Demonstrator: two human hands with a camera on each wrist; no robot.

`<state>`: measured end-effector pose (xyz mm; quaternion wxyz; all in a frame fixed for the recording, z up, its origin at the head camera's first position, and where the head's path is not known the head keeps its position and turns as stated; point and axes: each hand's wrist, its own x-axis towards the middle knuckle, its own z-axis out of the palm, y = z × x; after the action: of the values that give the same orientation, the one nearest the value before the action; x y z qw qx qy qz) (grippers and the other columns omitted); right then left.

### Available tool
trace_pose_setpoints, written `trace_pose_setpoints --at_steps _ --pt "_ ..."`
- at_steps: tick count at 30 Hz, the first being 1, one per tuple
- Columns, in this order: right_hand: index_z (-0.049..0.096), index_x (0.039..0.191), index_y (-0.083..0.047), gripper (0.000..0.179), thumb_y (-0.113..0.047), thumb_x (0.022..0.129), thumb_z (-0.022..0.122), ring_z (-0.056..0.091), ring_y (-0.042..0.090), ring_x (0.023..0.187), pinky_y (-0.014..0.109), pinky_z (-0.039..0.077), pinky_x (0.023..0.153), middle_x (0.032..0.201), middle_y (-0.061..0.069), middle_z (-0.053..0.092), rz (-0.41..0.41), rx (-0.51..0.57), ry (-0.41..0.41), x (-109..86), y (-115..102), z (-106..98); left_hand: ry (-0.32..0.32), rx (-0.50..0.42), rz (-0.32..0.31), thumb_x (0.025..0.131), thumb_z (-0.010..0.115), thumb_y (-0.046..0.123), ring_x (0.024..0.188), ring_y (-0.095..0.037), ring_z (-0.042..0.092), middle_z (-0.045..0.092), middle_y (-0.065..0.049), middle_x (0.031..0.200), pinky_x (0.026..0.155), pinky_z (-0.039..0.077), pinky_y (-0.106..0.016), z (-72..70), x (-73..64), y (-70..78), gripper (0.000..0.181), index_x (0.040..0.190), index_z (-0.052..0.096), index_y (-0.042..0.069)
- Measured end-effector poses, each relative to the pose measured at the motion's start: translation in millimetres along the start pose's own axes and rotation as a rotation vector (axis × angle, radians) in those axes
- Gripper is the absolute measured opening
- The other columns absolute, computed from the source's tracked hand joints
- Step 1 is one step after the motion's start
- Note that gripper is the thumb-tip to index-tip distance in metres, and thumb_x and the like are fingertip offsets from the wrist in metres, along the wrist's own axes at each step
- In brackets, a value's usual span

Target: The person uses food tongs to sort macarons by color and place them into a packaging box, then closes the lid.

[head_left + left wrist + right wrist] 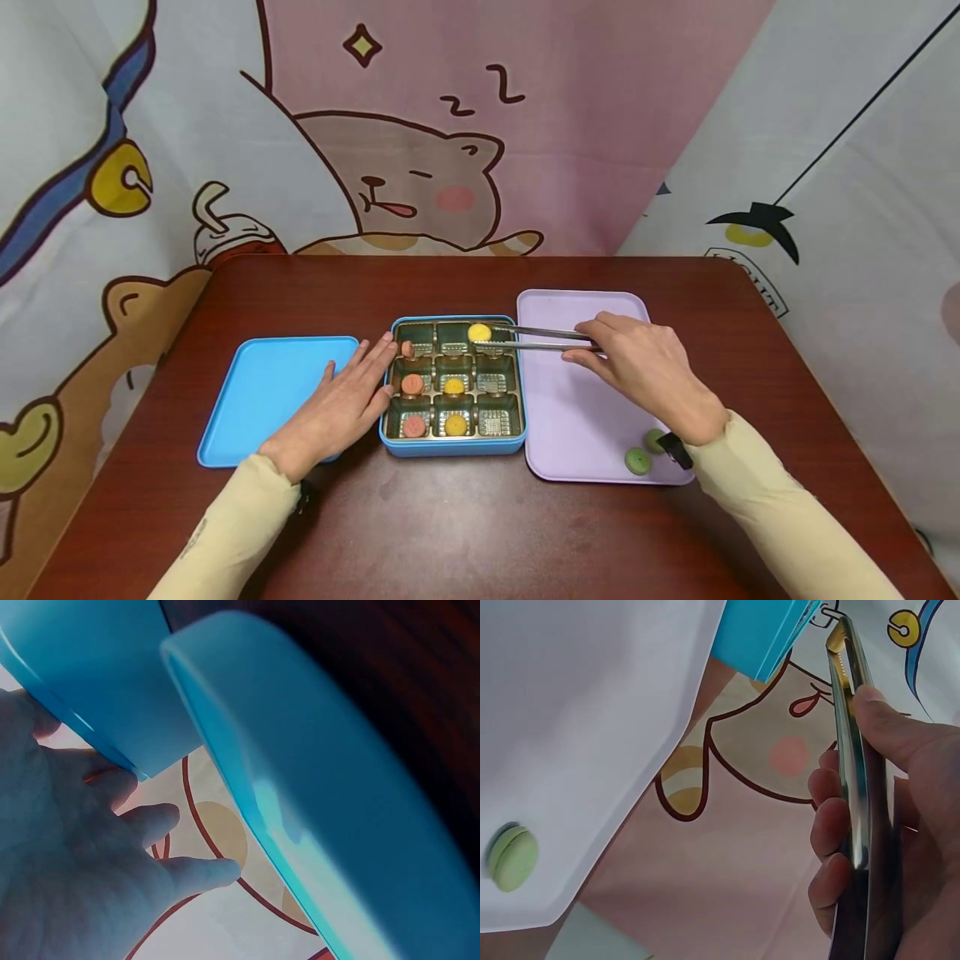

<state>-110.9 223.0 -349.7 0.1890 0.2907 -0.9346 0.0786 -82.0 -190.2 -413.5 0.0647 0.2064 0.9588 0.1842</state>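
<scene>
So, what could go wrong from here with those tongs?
The held yellow macaron might slip from the tongs, since only their tips grip it. A dark wristband overlaps a green macaron in the head view, so it might knock that one aside. The left hand lies at the left edge of the box and could nudge it.

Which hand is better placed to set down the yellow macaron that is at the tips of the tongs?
The right hand, most likely: it grips the metal tongs, whose tips are at the yellow macaron over the box. The left hand lies at the box's left edge and holds no tool.
</scene>
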Motion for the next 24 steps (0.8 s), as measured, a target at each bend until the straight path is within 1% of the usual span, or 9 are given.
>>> trace_pose_setpoints --at_steps 8,11,17,24 --pt "0.073 0.095 -0.017 0.033 -0.049 0.087 0.08 0.052 0.011 0.057 0.039 0.042 0.041 0.071 -0.01 0.054 0.005 0.003 -0.027 11.1 -4.5 3.7 -0.002 -0.002 -0.007 0.112 0.042 0.036 0.158 -0.035 0.014 0.009 0.001 0.174 0.115 0.015 -0.076 0.6 0.6 0.5 0.064 0.168 0.019 0.015" --pt "0.074 0.096 -0.016 0.034 -0.048 0.086 0.081 0.054 0.012 0.057 0.04 0.044 0.043 0.072 -0.009 0.057 -0.006 0.003 -0.021 15.3 -6.2 5.4 -0.002 -0.006 -0.009 0.112 0.043 0.036 0.158 -0.035 0.014 0.01 0.001 0.174 0.115 0.015 -0.076 0.8 0.3 0.6 0.064 0.167 0.02 0.015" --pt "0.075 0.098 -0.013 0.034 -0.045 0.086 0.082 0.06 0.015 0.06 0.039 0.046 0.048 0.076 -0.005 0.064 -0.04 0.0 -0.024 22.6 -9.2 10.4 -0.002 -0.004 -0.01 0.112 0.042 0.036 0.158 -0.035 0.013 0.01 0.001 0.174 0.115 0.015 -0.076 1.5 0.2 0.8 0.064 0.168 0.019 0.015" --pt "0.075 0.098 -0.014 0.034 -0.045 0.088 0.081 0.06 0.016 0.061 0.038 0.046 0.049 0.076 -0.003 0.065 -0.055 -0.035 -0.049 29.4 -13.4 12.3 -0.001 -0.011 -0.004 0.112 0.043 0.037 0.158 -0.036 0.014 0.01 0.0 0.174 0.115 0.015 -0.077 1.4 -1.0 0.6 0.064 0.168 0.019 0.015"
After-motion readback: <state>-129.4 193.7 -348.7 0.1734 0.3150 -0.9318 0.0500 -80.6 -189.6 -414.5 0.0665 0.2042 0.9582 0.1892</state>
